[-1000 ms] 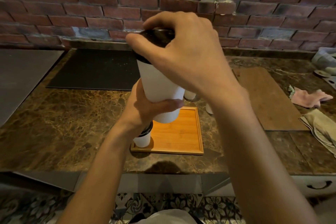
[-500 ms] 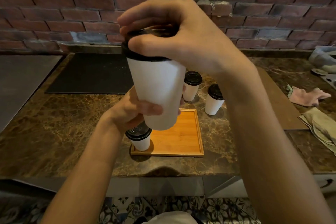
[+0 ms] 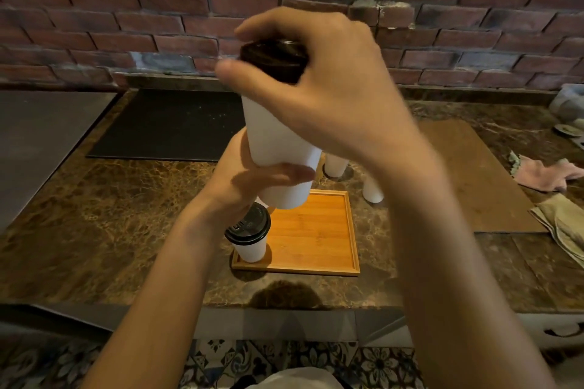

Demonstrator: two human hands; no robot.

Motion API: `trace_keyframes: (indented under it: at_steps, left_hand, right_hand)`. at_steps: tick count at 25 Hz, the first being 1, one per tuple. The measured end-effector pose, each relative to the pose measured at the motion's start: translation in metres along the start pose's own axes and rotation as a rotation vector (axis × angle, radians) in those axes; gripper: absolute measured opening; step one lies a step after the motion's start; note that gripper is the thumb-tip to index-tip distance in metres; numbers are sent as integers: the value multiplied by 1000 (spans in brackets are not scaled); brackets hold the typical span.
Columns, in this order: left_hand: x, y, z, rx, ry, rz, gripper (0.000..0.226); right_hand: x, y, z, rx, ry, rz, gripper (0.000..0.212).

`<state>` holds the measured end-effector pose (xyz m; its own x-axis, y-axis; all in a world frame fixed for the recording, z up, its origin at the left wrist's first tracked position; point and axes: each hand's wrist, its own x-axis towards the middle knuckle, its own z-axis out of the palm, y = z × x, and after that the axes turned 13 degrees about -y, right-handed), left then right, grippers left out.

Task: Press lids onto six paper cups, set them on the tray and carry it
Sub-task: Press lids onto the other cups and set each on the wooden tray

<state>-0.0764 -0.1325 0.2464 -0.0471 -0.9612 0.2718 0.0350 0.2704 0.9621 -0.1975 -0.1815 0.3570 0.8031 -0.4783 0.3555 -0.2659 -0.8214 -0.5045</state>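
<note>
Far left, flat on the marble counter [image 3: 94, 215]: a black mat [image 3: 170, 126], surface detail too dim to read. Left of centre, gripping the lower half of a white paper cup [image 3: 278, 142] from behind with the left hand [image 3: 249, 180]: thumb wrapped across the front, other fingers hidden behind the cup wall. Held in the air above the wooden tray [image 3: 316, 230], slightly tilted, base hiding the tray's far left corner. Upright on the tray's near left corner, a lidded cup [image 3: 249, 237]. Over the held cup's mouth, a black lid [image 3: 273, 60], blurred, clamped from above by the right hand [image 3: 335, 88], fingers curled round its rim; whether fully seated, cannot tell. Past the right forearm, only the bottoms of a rear cup [image 3: 336, 164] and a side cup [image 3: 373, 191] on the counter, tops hidden. Further right, a brown board [image 3: 474, 174], then a pink cloth [image 3: 546, 174] and a beige cloth [image 3: 565, 224], both cut off at the frame edge.
</note>
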Motion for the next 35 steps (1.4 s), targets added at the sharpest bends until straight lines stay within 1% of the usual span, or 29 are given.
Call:
trace_keyframes:
  at_steps: [2,3,4,6,8,10,12,14,17,18,21,24,28,30,32,35]
  left_hand:
    - [-2,-1,-4,-73,-83,6,79]
    - [-2,-1,-4,-100,-108,5,77]
    - [-2,-2,-3,-123,-119,-1,76]
    - [-2,-3,-1,-158,-121,-2,78]
    - [-2,-5,1,-180,-116,5,78]
    - [-2,-7,0,-195,-127,22,73]
    - [-1,-9,0,-186,-148,21,71]
    - [-1,-10,4,-170,-151,-7,68]
    - [-2,-12,6,-155,-121,-30,55]
    - [-3,-13,7,-145,-117,-28,54]
    - [-4,-12,7,-116,-103,-45,66]
    - [-2,-12,6,-61,-89,-71,58]
    - [-2,-12,7,27,-109,-46,54]
    - [-1,-18,12,100,-61,-32,60]
    - [0,-28,20,158,48,-26,66]
    - [3,-39,24,186,140,-13,71]
  right_hand:
    - [-11,14,-13,215,-150,-116,55]
    - [-16,23,-17,308,-174,-128,63]
    - [-21,32,-17,381,-169,-109,71]
    - [-28,46,-9,476,-126,-15,88]
    - [-34,54,4,546,-116,89,95]
    - [-39,59,20,598,-162,157,93]
    - [-38,61,32,634,-188,187,90]
    - [-35,59,40,682,-156,169,86]
    - [-31,56,50,691,-47,201,88]
    - [-30,55,53,679,-14,221,89]
    - [-29,55,57,655,50,263,86]
    - [-28,57,55,684,42,275,85]
    - [-28,61,55,633,25,297,84]
    - [-28,63,58,616,36,310,82]
    - [-28,65,59,609,47,322,81]
    - [-27,68,58,631,69,334,82]
